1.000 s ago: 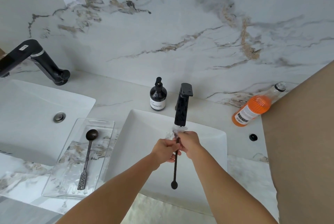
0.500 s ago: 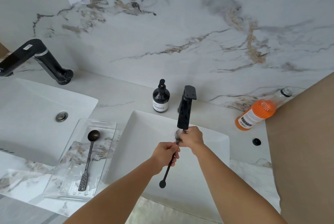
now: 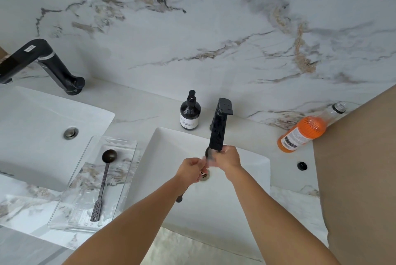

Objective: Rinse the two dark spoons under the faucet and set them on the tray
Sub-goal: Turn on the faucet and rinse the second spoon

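Note:
One dark spoon point(image 3: 104, 181) lies lengthwise in the clear tray point(image 3: 122, 196) between the two sinks, bowl at the far end. A second dark spoon point(image 3: 179, 198) is held under the black faucet point(image 3: 218, 129) over the white sink point(image 3: 246, 198). Its bowl sits at the spout, blurred, and its handle end pokes out below my left wrist. My left hand point(image 3: 192, 169) grips the handle. My right hand point(image 3: 227, 157) is closed around the spoon's bowl just under the spout. Most of the shaft is hidden by my hands.
A dark pump bottle point(image 3: 190, 112) stands left of the faucet. An orange bottle point(image 3: 304, 134) lies on the counter at the right, beside a brown panel point(image 3: 360, 179). A second sink point(image 3: 42, 136) with a black faucet point(image 3: 42, 65) is at the left.
The held spoon's handle has swung leftward and is now mostly hidden under my left wrist. Both hands stay at the spout. The tray spoon has not moved.

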Motion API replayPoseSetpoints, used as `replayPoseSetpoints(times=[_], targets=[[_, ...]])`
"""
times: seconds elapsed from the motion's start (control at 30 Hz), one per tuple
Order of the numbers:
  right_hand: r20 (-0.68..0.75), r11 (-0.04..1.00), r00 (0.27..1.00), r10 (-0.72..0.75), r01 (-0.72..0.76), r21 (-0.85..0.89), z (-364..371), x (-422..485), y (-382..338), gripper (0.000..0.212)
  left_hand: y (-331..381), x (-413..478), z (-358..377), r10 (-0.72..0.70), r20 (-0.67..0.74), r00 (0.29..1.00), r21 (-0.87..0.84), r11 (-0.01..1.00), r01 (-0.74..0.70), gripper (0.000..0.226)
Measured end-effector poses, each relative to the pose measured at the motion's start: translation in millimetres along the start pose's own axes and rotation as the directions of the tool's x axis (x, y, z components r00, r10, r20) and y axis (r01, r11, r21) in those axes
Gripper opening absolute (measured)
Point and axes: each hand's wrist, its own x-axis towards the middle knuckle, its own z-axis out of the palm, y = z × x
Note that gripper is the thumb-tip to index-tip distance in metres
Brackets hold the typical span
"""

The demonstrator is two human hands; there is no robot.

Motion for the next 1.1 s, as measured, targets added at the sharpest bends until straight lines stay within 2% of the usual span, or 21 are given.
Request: replayPoseSetpoints(times=[0.07,0.17,0.23,0.3,0.4,0.47,0.53,0.67,0.87,0.93,1.07,1.1], targets=[[0.120,0.999,0.993,0.015,-0.020,0.043,0,-2,-1,0.009,5,2,2,-0.026,0.002,1.000,0.001,1.000,0.026,0.036],[0.239,0.996,0.971,-0.017,-0.004,0.088,-2,-10,-2,0.031,14,8,12,0.013,-0.056,0.998,0.117,0.993,-0.007,0.042],[0.324,0.980,0.946,-0.006,-0.059,0.191,-7,-13,0,0.039,18,14,21,0.035,-0.074,0.997,0.227,0.974,-0.018,0.039],[0.385,0.947,0.923,-0.001,-0.123,0.297,-14,-14,3,0.044,18,19,27,0.031,-0.038,0.999,0.246,0.969,-0.021,0.036],[0.389,0.935,0.921,-0.005,-0.133,0.328,-20,-18,4,0.050,21,21,30,0.009,0.051,0.999,0.109,0.994,-0.015,0.026],[0.391,0.935,0.920,-0.016,-0.124,0.331,-21,-21,6,0.039,25,21,28,-0.013,0.081,0.997,0.009,1.000,0.012,0.020],[0.385,0.923,0.923,-0.017,-0.133,0.361,-21,-23,8,0.026,28,21,25,-0.026,0.101,0.995,-0.016,0.999,0.027,0.026],[0.334,0.909,0.943,-0.007,-0.133,0.394,-19,-26,5,0.020,28,20,21,-0.032,0.126,0.992,-0.037,0.999,0.037,0.029],[0.239,0.923,0.971,-0.020,-0.074,0.379,-19,-25,7,0.024,30,21,21,-0.034,0.347,0.937,-0.198,0.974,0.108,0.029],[0.244,0.917,0.970,-0.017,-0.082,0.390,-21,-27,6,0.024,28,22,22,-0.026,0.312,0.950,-0.221,0.970,0.099,0.032],[0.308,0.931,0.951,0.023,-0.132,0.339,-21,-32,7,0.022,25,22,23,-0.072,0.115,0.991,-0.068,0.994,0.080,0.039],[0.335,0.934,0.941,0.044,-0.158,0.320,-19,-34,9,0.026,24,23,23,-0.076,0.103,0.992,-0.066,0.994,0.083,0.040]])
